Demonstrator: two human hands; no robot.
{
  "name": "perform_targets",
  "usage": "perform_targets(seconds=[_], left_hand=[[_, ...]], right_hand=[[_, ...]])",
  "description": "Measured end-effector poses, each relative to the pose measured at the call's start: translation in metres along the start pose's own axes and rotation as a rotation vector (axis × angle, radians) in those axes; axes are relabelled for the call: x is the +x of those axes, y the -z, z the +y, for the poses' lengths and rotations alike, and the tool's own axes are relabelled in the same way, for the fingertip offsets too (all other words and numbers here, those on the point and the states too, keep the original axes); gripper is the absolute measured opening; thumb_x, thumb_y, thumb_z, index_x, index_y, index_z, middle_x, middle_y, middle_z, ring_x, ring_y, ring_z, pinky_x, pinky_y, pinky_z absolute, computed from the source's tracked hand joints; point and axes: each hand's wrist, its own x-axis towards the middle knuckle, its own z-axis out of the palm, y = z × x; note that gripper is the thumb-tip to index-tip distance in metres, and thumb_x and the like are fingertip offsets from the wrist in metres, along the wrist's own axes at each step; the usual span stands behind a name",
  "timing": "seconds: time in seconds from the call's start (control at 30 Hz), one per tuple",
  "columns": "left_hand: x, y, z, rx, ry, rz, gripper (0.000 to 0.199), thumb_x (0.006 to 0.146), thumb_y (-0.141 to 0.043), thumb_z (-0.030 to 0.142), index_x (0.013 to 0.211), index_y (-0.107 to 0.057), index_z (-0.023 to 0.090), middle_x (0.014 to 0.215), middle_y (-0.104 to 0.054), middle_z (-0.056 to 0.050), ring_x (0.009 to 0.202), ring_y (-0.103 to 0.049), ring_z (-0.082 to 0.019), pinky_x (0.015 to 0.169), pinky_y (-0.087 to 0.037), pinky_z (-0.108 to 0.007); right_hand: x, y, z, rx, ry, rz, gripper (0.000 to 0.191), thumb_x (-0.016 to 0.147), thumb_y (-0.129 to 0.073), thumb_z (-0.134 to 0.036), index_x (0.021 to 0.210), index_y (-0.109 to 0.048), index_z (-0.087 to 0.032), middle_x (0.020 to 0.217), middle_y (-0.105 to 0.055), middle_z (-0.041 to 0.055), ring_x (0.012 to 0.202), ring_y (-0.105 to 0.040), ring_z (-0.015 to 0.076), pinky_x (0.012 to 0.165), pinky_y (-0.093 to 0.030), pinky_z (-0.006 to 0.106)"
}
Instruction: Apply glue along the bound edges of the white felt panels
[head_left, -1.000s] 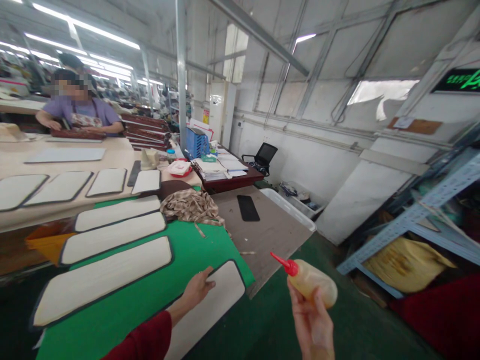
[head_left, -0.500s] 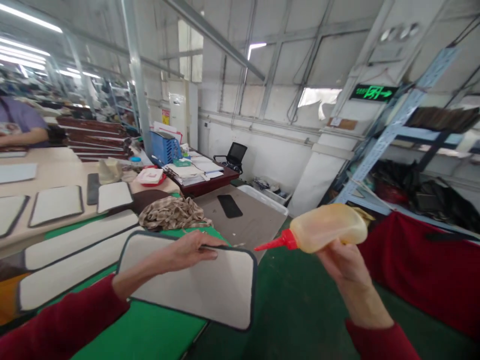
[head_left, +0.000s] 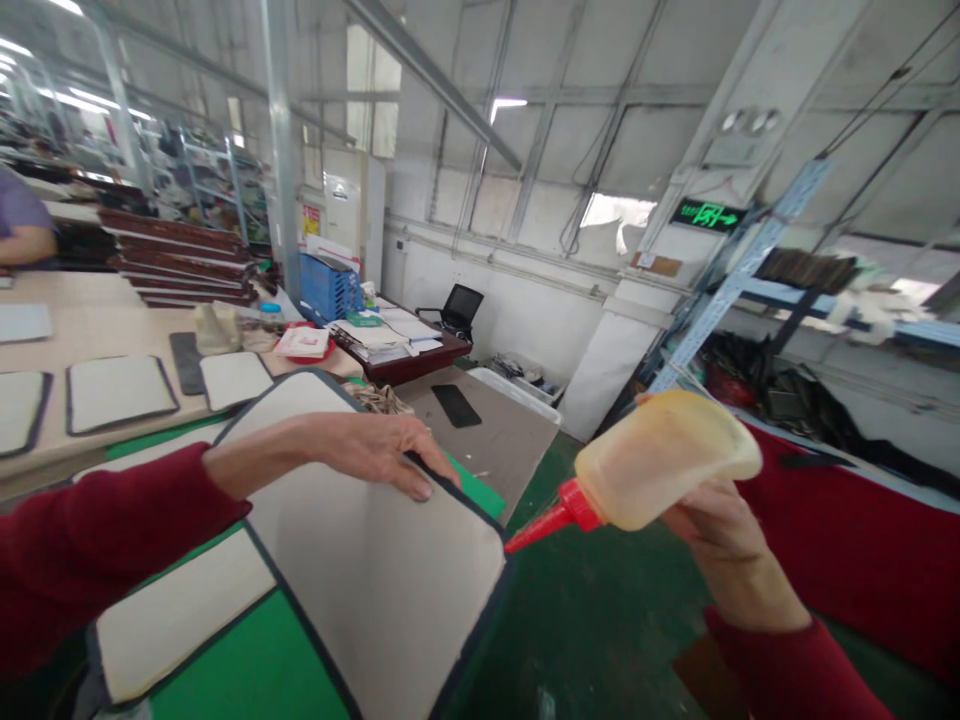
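Observation:
My left hand (head_left: 382,455) pinches the upper edge of a large white panel (head_left: 375,590) with a dark border and rounded corners, thumb on the white face. The panel is held tilted above the green tabletop (head_left: 247,660). My right hand (head_left: 712,525) is wrapped around a yellowish translucent squeeze bottle (head_left: 660,460). Its red nozzle (head_left: 547,522) points left, and the tip is at the panel's right corner; whether it touches I cannot tell. Beneath my left forearm lies another white panel (head_left: 180,615) with a dark edge.
Smaller dark-edged white panels (head_left: 120,392) lie on the pale table (head_left: 90,300) at left. A black flat piece (head_left: 456,405) rests on a brown board (head_left: 502,430). Blue shelving (head_left: 712,290) and red cloth (head_left: 847,540) stand at right. A person in purple (head_left: 26,225) is at far left.
The panel has swung round, its right corner now at the nozzle tip. The bottle has come closer and turned slightly downward. The view has shifted a little to the right.

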Motion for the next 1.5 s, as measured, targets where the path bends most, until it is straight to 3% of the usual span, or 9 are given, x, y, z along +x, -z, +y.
perform_targets(seconds=[0.07, 0.2, 0.33, 0.53, 0.67, 0.87, 1.03, 1.27, 1.5], left_hand=[[-0.004, -0.002, 0.004, -0.014, 0.000, 0.006, 0.031, 0.082, -0.059, 0.030, 0.108, -0.067, 0.016, 0.103, -0.069, -0.006, 0.089, -0.063, -0.018, 0.073, -0.045, -0.017], [-0.004, -0.007, 0.010, -0.029, -0.033, 0.025, 0.032, 0.082, -0.060, 0.027, 0.110, -0.066, 0.014, 0.107, -0.068, -0.006, 0.094, -0.062, -0.018, 0.077, -0.044, -0.016], [0.003, -0.010, 0.011, -0.033, -0.041, 0.030, 0.031, 0.082, -0.059, 0.024, 0.111, -0.066, 0.015, 0.109, -0.068, -0.005, 0.097, -0.061, -0.018, 0.080, -0.044, -0.016], [0.011, -0.017, 0.014, -0.039, -0.013, 0.086, 0.033, 0.081, -0.062, 0.029, 0.111, -0.067, 0.018, 0.110, -0.068, -0.004, 0.095, -0.062, -0.018, 0.080, -0.044, -0.017], [0.017, -0.020, 0.023, -0.100, -0.036, 0.047, 0.037, 0.081, -0.061, 0.035, 0.112, -0.066, 0.017, 0.110, -0.067, -0.005, 0.096, -0.061, -0.019, 0.081, -0.044, -0.018], [0.026, -0.024, 0.043, -0.136, -0.013, -0.005, 0.039, 0.081, -0.059, 0.039, 0.113, -0.066, 0.016, 0.109, -0.067, -0.005, 0.098, -0.060, -0.020, 0.082, -0.043, -0.018], [0.029, -0.026, 0.054, -0.168, -0.028, -0.047, 0.038, 0.083, -0.058, 0.034, 0.115, -0.065, 0.015, 0.111, -0.066, -0.005, 0.100, -0.059, -0.021, 0.085, -0.043, -0.019], [0.027, -0.029, 0.059, -0.159, 0.016, -0.031, 0.038, 0.082, -0.059, 0.034, 0.114, -0.066, 0.015, 0.109, -0.067, -0.006, 0.097, -0.061, -0.021, 0.083, -0.045, -0.020], [0.022, -0.031, 0.060, -0.222, 0.040, 0.001, 0.040, 0.079, -0.062, 0.038, 0.112, -0.067, 0.016, 0.106, -0.069, -0.007, 0.097, -0.061, -0.022, 0.081, -0.046, -0.020]], right_hand=[[0.002, -0.006, -0.007, 0.104, 0.012, -0.039, 0.060, 0.058, -0.079, -0.034, 0.114, -0.057, -0.036, 0.099, -0.069, -0.0076, 0.087, -0.065, 0.0124, 0.079, -0.051, 0.018], [0.012, -0.011, -0.022, 0.146, 0.084, -0.021, 0.061, 0.062, -0.075, -0.038, 0.119, -0.053, -0.034, 0.115, -0.063, -0.0042, 0.117, -0.051, 0.0187, 0.099, -0.041, 0.032], [0.027, -0.006, -0.038, 0.097, 0.165, -0.007, 0.059, 0.061, -0.075, -0.040, 0.117, -0.055, -0.031, 0.124, -0.057, -0.0001, 0.130, -0.035, 0.0243, 0.103, -0.036, 0.042], [0.034, 0.022, -0.032, -0.017, 0.089, -0.055, 0.067, 0.055, -0.080, -0.021, 0.116, -0.054, -0.032, 0.115, -0.063, -0.0013, 0.108, -0.056, 0.0228, 0.094, -0.044, 0.040], [0.015, 0.033, -0.026, 0.097, 0.053, -0.029, 0.059, 0.061, -0.076, -0.031, 0.116, -0.055, -0.030, 0.112, -0.064, 0.0030, 0.109, -0.056, 0.0268, 0.094, -0.044, 0.046], [-0.007, 0.037, -0.022, 0.199, -0.002, -0.024, 0.064, 0.054, -0.079, -0.036, 0.113, -0.057, -0.030, 0.107, -0.066, 0.0049, 0.109, -0.056, 0.0298, 0.095, -0.043, 0.049], [-0.007, 0.041, -0.016, 0.225, -0.051, -0.020, 0.072, 0.050, -0.081, -0.034, 0.117, -0.055, -0.027, 0.107, -0.066, 0.0041, 0.105, -0.059, 0.0275, 0.090, -0.048, 0.044], [-0.006, 0.040, -0.013, 0.252, -0.084, -0.122, 0.064, 0.051, -0.080, -0.034, 0.110, -0.057, -0.029, 0.104, -0.067, 0.0048, 0.105, -0.059, 0.0300, 0.093, -0.045, 0.049], [0.000, 0.038, -0.005, 0.226, -0.091, -0.134, 0.067, 0.049, -0.080, -0.037, 0.111, -0.057, -0.027, 0.104, -0.067, 0.0064, 0.107, -0.057, 0.0309, 0.094, -0.043, 0.049]])
